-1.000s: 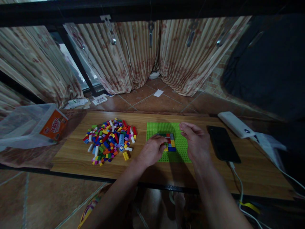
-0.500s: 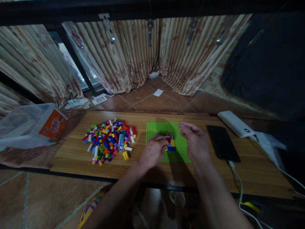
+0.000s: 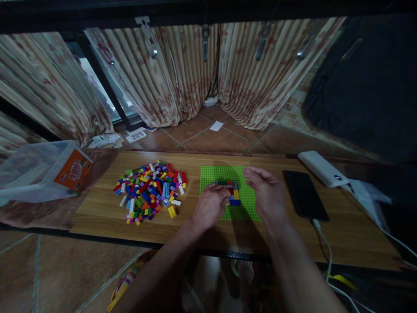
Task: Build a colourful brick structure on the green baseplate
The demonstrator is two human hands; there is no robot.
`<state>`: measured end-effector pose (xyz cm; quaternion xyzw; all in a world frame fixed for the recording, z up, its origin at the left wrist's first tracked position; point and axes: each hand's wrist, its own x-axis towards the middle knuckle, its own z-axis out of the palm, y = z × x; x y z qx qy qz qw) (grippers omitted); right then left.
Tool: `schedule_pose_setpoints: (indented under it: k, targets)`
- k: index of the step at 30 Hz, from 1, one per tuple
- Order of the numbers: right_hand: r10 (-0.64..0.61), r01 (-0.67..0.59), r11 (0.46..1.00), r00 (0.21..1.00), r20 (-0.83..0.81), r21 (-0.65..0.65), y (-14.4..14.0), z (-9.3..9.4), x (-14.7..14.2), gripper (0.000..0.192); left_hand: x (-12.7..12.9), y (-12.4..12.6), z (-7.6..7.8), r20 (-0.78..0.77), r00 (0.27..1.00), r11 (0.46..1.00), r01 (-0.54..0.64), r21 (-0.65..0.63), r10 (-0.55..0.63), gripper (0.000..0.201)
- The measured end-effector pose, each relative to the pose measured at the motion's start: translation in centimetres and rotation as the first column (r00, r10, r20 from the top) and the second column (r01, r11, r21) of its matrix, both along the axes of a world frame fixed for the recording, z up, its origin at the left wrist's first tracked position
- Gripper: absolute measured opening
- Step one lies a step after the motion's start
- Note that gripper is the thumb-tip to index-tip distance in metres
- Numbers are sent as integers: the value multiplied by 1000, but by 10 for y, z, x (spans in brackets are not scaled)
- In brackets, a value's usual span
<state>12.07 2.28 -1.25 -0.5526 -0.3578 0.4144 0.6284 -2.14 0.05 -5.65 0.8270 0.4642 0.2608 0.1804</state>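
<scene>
So on my table (image 3: pixel 97 215) the loose brick pile (image 3: pixel 150 191) sits left of the baseplate (image 3: pixel 218 174), and the small brick build (image 3: pixel 232 191) is on that plate. My left hand (image 3: pixel 211 206) and right hand (image 3: pixel 267 193) flank the build. Phone (image 3: pixel 304 194) lies right of the plate, power bank (image 3: pixel 322 168) behind it, plastic bag (image 3: pixel 39 171) far left.

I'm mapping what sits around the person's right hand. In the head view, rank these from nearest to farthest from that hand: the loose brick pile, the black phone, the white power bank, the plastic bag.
From the right hand:
1. Black phone, just to its right on the table.
2. White power bank, farther right and back.
3. Loose brick pile, across the left side of the table.
4. Plastic bag, off the table's far left end.
</scene>
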Motion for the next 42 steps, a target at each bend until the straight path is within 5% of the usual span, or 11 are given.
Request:
schedule_pose_setpoints:
  k: [7,11,14,16,18,20,23,27,42]
  targets:
    - [-1,1,1000,1000,-2,-3,0,0,0,16,-2,-2,0,44,999,1000,3,-3,-3,15]
    - [-3,3,1000,1000,16,-4,2,0,1,17,-6,-2,-1,108,989,994,-107,6,105,23]
    - [31,-18,998,982,188,-68,3,-4,6,18,-8,-3,-2,83,982,986,-168,14,167,27]
    - [139,-69,984,879,457,-166,2,-9,12,18,-8,-8,-1,34,983,983,-181,26,180,28]
    - [309,-115,944,637,706,-309,1,-15,17,17,-7,-15,-1,-33,984,984,-176,38,177,28]
    - [447,-127,892,399,801,-434,0,-21,21,18,-6,-24,-1,-101,980,985,-168,40,171,30]
    - [520,-136,854,274,809,-503,-1,-25,23,22,-5,-34,-2,-185,969,987,-160,24,162,34]
    - [541,-139,841,226,810,-523,-1,-25,23,28,-7,-37,-5,-266,953,989,-149,14,147,37]
    - [540,-79,838,262,800,-540,0,-28,17,36,-1,-39,-4,-429,891,987,-157,21,151,44]
